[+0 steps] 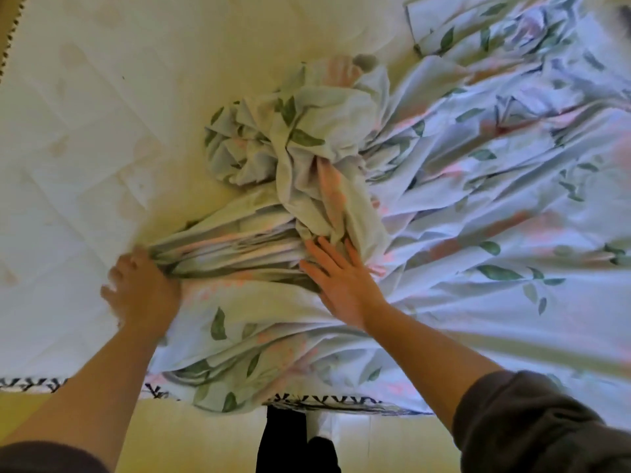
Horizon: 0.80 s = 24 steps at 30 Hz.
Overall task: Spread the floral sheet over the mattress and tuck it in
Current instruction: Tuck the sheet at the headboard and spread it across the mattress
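Floral sheet point(478, 216) is draping over the near edge of the mattress point(85, 148) and covering only its right side. Left hand point(141, 288) is gripping a gathered bunch of the sheet's edge, fingers curled round it. Right hand point(341, 281) is lying flat on the fabric, fingers spread, grasping nothing. Pleats are running left-right between the hands. Beyond them a twisted wad point(290, 138) is sitting mid-bed. Bare mattress is lying left of the left hand, so I'm judging that hand is nearer for a leftward pull.
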{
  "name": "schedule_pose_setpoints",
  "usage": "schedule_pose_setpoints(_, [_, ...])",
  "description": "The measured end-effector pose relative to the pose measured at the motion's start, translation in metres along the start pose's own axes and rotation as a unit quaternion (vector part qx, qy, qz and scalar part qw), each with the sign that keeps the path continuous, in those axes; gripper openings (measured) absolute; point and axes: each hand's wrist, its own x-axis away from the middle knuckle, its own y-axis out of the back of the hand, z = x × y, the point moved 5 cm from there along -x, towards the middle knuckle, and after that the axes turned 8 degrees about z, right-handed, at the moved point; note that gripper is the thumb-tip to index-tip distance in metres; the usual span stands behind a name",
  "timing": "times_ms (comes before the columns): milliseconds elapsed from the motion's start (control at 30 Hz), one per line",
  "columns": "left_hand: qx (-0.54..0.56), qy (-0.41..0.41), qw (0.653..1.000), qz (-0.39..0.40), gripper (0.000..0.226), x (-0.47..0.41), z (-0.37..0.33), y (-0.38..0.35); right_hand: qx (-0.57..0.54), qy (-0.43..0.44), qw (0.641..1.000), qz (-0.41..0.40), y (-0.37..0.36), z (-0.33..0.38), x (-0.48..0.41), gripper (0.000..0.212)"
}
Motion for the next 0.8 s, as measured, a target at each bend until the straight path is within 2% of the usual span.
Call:
schedule_pose_setpoints(67, [-0.064,-0.165,0.982,-0.065,0.066,0.03,-0.026,-0.009,-0.016,-0.012,1.0,0.004,-0.008,0.011,0.023,0.062])
schedule_pose_setpoints(133, [-0.086,-0.334,0.931,-0.123,0.059,0.081,-0.046,-0.028,-0.039,-0.018,0.999,-0.006,-0.015,0.017,0.058,0.059])
schedule_pose_setpoints(167, [-0.082,-0.417,0.896,-0.127,0.049,0.107,-0.053,-0.041,-0.049,-0.024,0.998,-0.017,-0.018,0.017,0.073,0.053])
schedule_pose_setpoints(233, [-0.092,-0.553,0.824,-0.079,0.029,0.168,-0.058,-0.071,-0.082,-0.032,0.995,-0.041,-0.03,0.021,0.117,0.04])
schedule_pose_setpoints(300, [-0.142,-0.623,0.769,-0.001,0.028,0.212,-0.059,-0.106,-0.116,-0.026,0.993,-0.014,-0.05,0.031,0.162,0.036])
schedule_pose_setpoints(333, [-0.175,-0.631,0.755,0.018,0.031,0.228,-0.059,-0.124,-0.122,-0.028,0.992,0.008,-0.064,0.038,0.186,0.038])
schedule_pose_setpoints(367, [-0.203,-0.616,0.761,0.025,0.036,0.232,-0.061,-0.136,-0.116,-0.039,0.992,0.034,-0.077,0.044,0.202,0.041])
schedule_pose_setpoints(467, [-0.223,-0.477,0.85,-0.024,0.058,0.222,-0.076,-0.142,-0.09,-0.178,0.972,0.125,-0.11,0.037,0.229,0.06])
schedule_pose_setpoints(500, [-0.232,-0.437,0.868,-0.042,0.062,0.216,-0.08,-0.14,-0.082,-0.225,0.961,0.137,-0.115,0.029,0.231,0.066])
schedule_pose_setpoints(600, [-0.27,-0.369,0.888,-0.052,0.069,0.198,-0.088,-0.138,-0.07,-0.282,0.946,0.142,-0.118,0.008,0.229,0.072])
schedule_pose_setpoints(700, [-0.295,-0.366,0.882,-0.027,0.063,0.185,-0.091,-0.131,-0.08,-0.268,0.948,0.152,-0.115,-0.011,0.218,0.051])
schedule_pose_setpoints(800, [-0.222,-0.348,0.905,0.1,0.06,0.175,-0.077,-0.131,-0.174,-0.3,0.921,0.176,-0.115,-0.027,0.221,0.023])
